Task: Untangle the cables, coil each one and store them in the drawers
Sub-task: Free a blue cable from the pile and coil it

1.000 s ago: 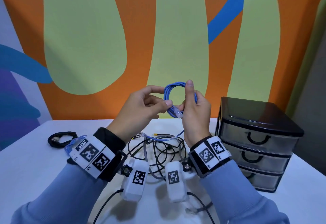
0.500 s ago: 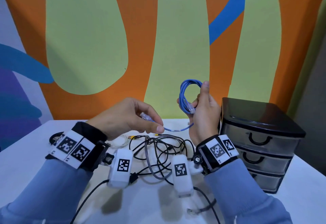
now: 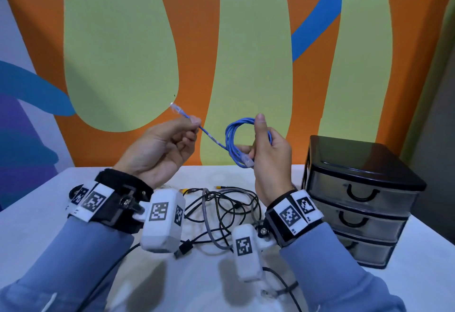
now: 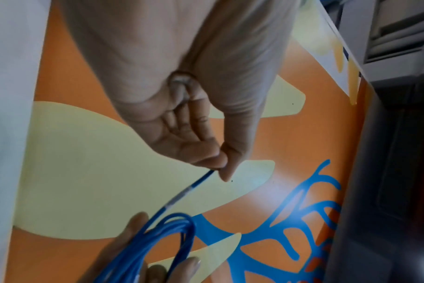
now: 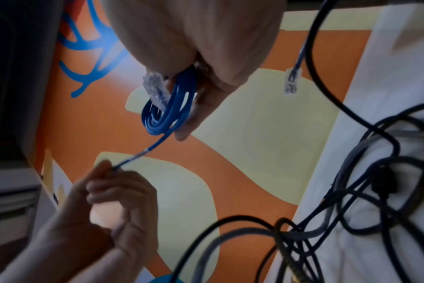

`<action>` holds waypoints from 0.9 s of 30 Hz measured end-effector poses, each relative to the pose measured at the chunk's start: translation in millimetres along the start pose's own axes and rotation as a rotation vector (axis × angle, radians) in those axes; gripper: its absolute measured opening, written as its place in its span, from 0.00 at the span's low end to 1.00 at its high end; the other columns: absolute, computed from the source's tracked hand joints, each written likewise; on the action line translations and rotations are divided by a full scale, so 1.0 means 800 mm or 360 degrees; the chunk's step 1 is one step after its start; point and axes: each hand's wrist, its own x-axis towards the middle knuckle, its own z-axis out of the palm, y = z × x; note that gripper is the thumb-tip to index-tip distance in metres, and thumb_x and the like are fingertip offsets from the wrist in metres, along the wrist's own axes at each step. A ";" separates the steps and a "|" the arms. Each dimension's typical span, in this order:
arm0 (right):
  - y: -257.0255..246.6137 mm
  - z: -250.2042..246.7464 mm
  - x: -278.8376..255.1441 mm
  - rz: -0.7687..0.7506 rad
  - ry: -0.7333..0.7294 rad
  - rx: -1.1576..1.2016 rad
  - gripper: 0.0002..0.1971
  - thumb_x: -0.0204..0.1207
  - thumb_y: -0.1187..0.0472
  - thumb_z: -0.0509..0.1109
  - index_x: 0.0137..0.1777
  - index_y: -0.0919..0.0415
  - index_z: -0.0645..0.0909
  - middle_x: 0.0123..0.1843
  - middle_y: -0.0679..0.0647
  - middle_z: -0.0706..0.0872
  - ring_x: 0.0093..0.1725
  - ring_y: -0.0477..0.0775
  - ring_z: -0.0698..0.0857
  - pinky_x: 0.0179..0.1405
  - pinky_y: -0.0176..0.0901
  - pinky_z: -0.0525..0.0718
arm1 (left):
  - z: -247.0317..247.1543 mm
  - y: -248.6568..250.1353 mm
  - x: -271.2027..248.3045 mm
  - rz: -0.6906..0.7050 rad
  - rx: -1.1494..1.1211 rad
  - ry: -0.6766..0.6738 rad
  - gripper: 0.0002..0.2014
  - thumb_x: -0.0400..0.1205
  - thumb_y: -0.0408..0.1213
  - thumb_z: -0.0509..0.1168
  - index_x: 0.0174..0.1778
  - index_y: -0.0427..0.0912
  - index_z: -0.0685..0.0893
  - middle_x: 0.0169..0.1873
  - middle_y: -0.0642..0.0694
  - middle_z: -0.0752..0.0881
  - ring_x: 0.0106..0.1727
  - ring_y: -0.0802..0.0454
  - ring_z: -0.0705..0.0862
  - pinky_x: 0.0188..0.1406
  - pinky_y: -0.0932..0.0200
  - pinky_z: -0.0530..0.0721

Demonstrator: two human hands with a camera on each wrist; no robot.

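Observation:
A blue network cable (image 3: 232,139) is wound into a small coil held up above the table. My right hand (image 3: 267,149) grips the coil (image 5: 172,107), with one clear plug (image 5: 155,88) sticking out beside the palm. My left hand (image 3: 170,139) pinches the cable's free end (image 4: 201,178) between thumb and forefinger, a little behind its clear plug (image 3: 176,108). That end runs taut from the coil up and left. A black three-drawer unit (image 3: 357,196) stands at the right, all drawers closed.
A tangle of black and grey cables (image 3: 221,211) lies on the white table (image 3: 37,213) under my hands. A small black coil (image 3: 73,192) sits at the far left, mostly behind my left wrist. The painted wall stands close behind.
My left hand has risen from near the table, lifting the free end up and left until it is taut. My right hand and the coil shifted slightly left.

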 end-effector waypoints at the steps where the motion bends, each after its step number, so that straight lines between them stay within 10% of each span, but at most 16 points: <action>1: 0.004 0.000 0.000 -0.0036 -0.0005 -0.0071 0.24 0.89 0.41 0.66 0.42 0.62 0.73 0.20 0.58 0.67 0.25 0.57 0.88 0.45 0.53 0.87 | 0.003 -0.002 -0.002 0.0080 0.0077 -0.0052 0.05 0.75 0.29 0.75 0.36 0.41 0.94 0.36 0.47 0.87 0.32 0.60 0.81 0.33 0.71 0.82; 5: 0.005 0.001 -0.003 -0.0148 -0.0017 -0.0236 0.36 0.84 0.33 0.67 0.40 0.71 0.68 0.25 0.73 0.66 0.23 0.66 0.83 0.32 0.72 0.88 | 0.010 -0.010 -0.006 0.0339 0.0534 -0.0222 0.05 0.75 0.31 0.78 0.45 0.41 0.96 0.43 0.44 0.92 0.41 0.53 0.84 0.49 0.63 0.86; 9: 0.005 0.002 -0.009 -0.0259 -0.0127 -0.0399 0.30 0.88 0.40 0.68 0.38 0.68 0.72 0.30 0.69 0.66 0.24 0.62 0.80 0.25 0.60 0.77 | 0.016 -0.018 -0.008 0.0608 0.1182 -0.0390 0.06 0.77 0.42 0.82 0.48 0.49 0.96 0.51 0.48 0.95 0.56 0.51 0.90 0.70 0.51 0.83; 13: 0.007 0.009 -0.014 -0.0277 -0.0269 -0.0392 0.21 0.89 0.45 0.68 0.44 0.60 0.88 0.33 0.71 0.79 0.24 0.69 0.81 0.24 0.67 0.82 | 0.020 -0.022 -0.013 0.0527 0.1215 -0.0393 0.05 0.80 0.34 0.77 0.50 0.42 0.95 0.48 0.41 0.95 0.46 0.45 0.93 0.58 0.45 0.89; 17: 0.006 0.011 -0.017 -0.0140 -0.0264 -0.0203 0.21 0.91 0.45 0.63 0.39 0.58 0.81 0.27 0.53 0.74 0.20 0.56 0.81 0.26 0.62 0.87 | 0.020 -0.017 -0.011 0.0450 0.1089 -0.0316 0.18 0.79 0.26 0.79 0.62 0.39 0.82 0.43 0.33 0.91 0.39 0.40 0.90 0.50 0.45 0.90; 23: 0.001 0.015 -0.024 -0.0109 -0.0183 -0.0302 0.35 0.90 0.34 0.50 0.23 0.47 0.78 0.17 0.53 0.75 0.27 0.69 0.86 0.40 0.63 0.88 | 0.022 -0.024 -0.006 0.0449 0.1324 -0.0125 0.16 0.79 0.21 0.78 0.57 0.39 0.83 0.40 0.39 0.93 0.38 0.37 0.93 0.47 0.36 0.93; 27: 0.001 0.016 -0.029 -0.0295 -0.0194 -0.0403 0.37 0.91 0.37 0.54 0.36 0.72 0.75 0.21 0.67 0.75 0.23 0.62 0.84 0.28 0.59 0.83 | 0.021 -0.032 0.001 0.0509 0.1607 0.0074 0.12 0.78 0.28 0.76 0.51 0.48 0.86 0.33 0.45 0.93 0.37 0.40 0.94 0.46 0.33 0.94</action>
